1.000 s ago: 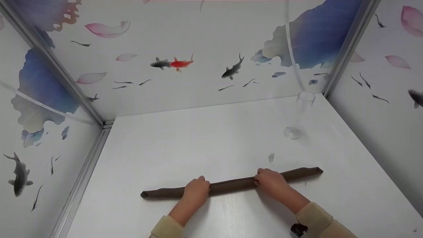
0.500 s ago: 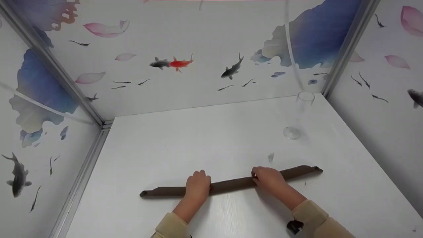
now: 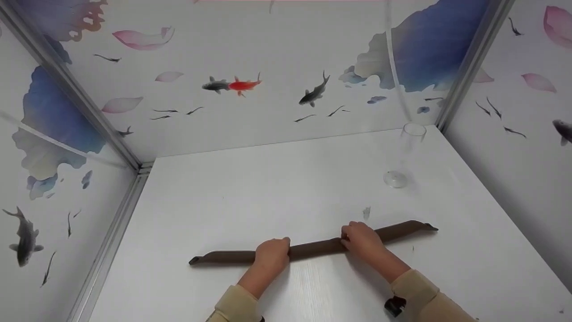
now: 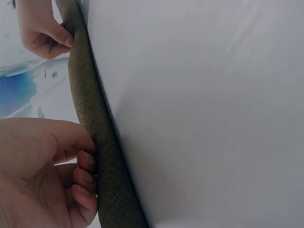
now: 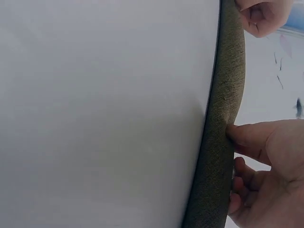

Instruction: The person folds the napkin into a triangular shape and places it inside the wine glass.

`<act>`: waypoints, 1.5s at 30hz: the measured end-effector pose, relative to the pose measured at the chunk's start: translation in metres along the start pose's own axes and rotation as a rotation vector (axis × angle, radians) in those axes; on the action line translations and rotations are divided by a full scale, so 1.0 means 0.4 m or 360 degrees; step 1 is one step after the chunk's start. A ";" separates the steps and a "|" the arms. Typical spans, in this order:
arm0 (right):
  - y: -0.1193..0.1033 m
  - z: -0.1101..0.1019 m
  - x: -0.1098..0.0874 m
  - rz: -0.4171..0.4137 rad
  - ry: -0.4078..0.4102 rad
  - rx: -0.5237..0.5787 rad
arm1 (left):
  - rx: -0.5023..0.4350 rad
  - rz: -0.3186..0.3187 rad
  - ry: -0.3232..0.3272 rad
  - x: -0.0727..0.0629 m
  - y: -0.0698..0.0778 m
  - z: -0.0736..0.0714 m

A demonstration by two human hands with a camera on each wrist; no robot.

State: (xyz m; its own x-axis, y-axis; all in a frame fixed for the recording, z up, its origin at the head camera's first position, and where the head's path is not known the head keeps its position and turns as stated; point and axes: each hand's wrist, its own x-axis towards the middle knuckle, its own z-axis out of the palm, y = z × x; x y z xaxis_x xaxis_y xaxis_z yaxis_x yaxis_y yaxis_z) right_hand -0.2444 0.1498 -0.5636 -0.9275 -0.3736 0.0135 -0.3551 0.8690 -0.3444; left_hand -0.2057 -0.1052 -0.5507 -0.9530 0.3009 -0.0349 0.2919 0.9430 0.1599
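Note:
A long roll of brown woven cloth [image 3: 315, 249] lies across the near part of the white table, tilted slightly up to the right, its narrow ends tapering. My left hand [image 3: 272, 258] grips it left of the middle, fingers curled over the far side. To the right, my right hand [image 3: 363, 239] holds it the same way. In the left wrist view, the thumb and curled fingers of the left hand [image 4: 52, 166] press against the cloth [image 4: 90, 95]. The right wrist view has the right thumb pressing on the cloth [image 5: 223, 90], other fingers curled behind.
A tall clear glass with a round foot [image 3: 395, 180] stands at the back right of the white table [image 3: 250, 188]. Between it and the roll sits a small transparent item or mark [image 3: 366, 213]. White panels printed with fish and petals enclose the table on three sides.
The cloth roll has grown thicker, and its far edge has shifted slightly away from me. My left hand has slid a little to the right; my right hand has edged slightly forward.

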 end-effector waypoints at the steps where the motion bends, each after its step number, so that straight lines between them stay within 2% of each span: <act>1: 0.001 0.001 0.001 0.0025 -0.0043 0.0037 | -0.0059 -0.0006 -0.0041 0.001 -0.004 -0.002; 6: 0.009 0.003 0.004 0.0086 -0.0152 0.0132 | -0.0364 -0.0041 -0.0237 0.001 -0.028 -0.003; 10: 0.015 0.006 -0.003 0.0095 -0.0143 0.0166 | -0.0527 -0.0062 -0.0312 -0.003 -0.043 0.003; 13: 0.020 0.004 -0.007 0.0131 -0.0143 0.0212 | -0.0602 -0.0073 -0.0320 -0.003 -0.052 0.012; 20: 0.045 -0.009 -0.015 0.0257 -0.0169 0.0251 | -0.0606 -0.0031 -0.0252 -0.001 -0.056 0.020; 32: 0.120 -0.030 -0.033 0.0296 -0.0204 0.0224 | -0.0612 -0.0045 -0.0231 -0.001 -0.056 0.022; 40: 0.201 -0.044 -0.065 0.0373 -0.0147 0.0228 | -0.0595 -0.0036 -0.0242 -0.001 -0.056 0.024; 45: 0.228 -0.049 -0.079 0.0391 -0.0113 0.0243 | -0.0601 -0.0036 -0.0252 0.000 -0.055 0.025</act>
State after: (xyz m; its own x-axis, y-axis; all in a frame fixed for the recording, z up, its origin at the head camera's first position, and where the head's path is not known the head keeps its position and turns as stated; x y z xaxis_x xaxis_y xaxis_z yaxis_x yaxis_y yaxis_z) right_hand -0.2498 0.2473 -0.5771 -0.9711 -0.1847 -0.1514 -0.0945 0.8795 -0.4665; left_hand -0.2113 -0.1243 -0.5639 -0.9261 0.3265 -0.1890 0.1926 0.8399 0.5074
